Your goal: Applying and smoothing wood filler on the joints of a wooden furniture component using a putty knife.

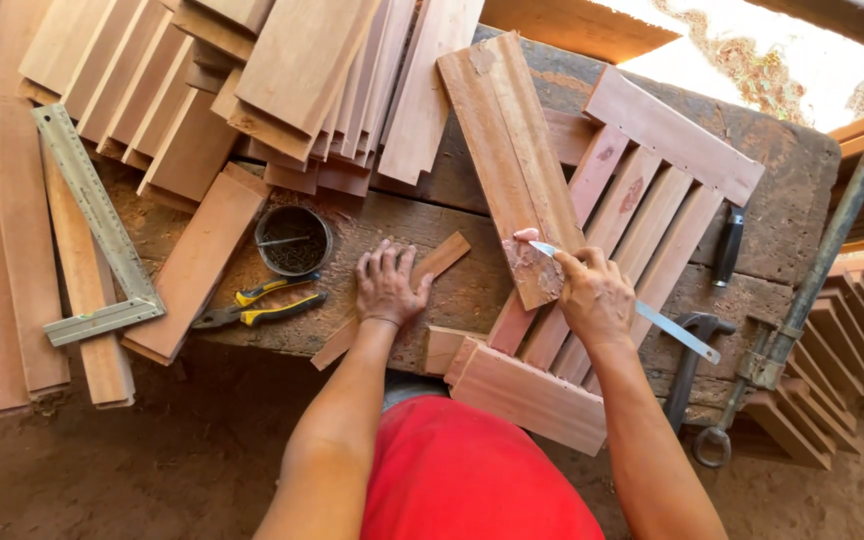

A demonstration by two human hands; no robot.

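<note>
Weathered dark timber makes up the workbench, its top scarred, cracked and dusted with reddish sawdust; it stands on a packed earth floor of the same rusty colour, with bright daylight falling in at the upper right. Smooth reddish-brown planks lie fanned across the bench's far left, their sawn ends staggered like shingles, and more stepped offcuts are stacked to the right.

The left hand lies flat, fingers spread and holding nothing, pressing on a thin wooden strip that runs diagonally under the palm. The right hand is closed around a narrow metal blade, its tip touching the near end of a moulded board, where a pale patch of filler shows. That board lies tilted across a slatted panel of parallel slats joined by cross rails.

Just left of the flat hand sit yellow-handled pliers and a round dark tin of nails. A grey steel try square rests on the planks at far left. A black-handled tool and a hammer lie to the right, beside a metal clamp bar.
</note>
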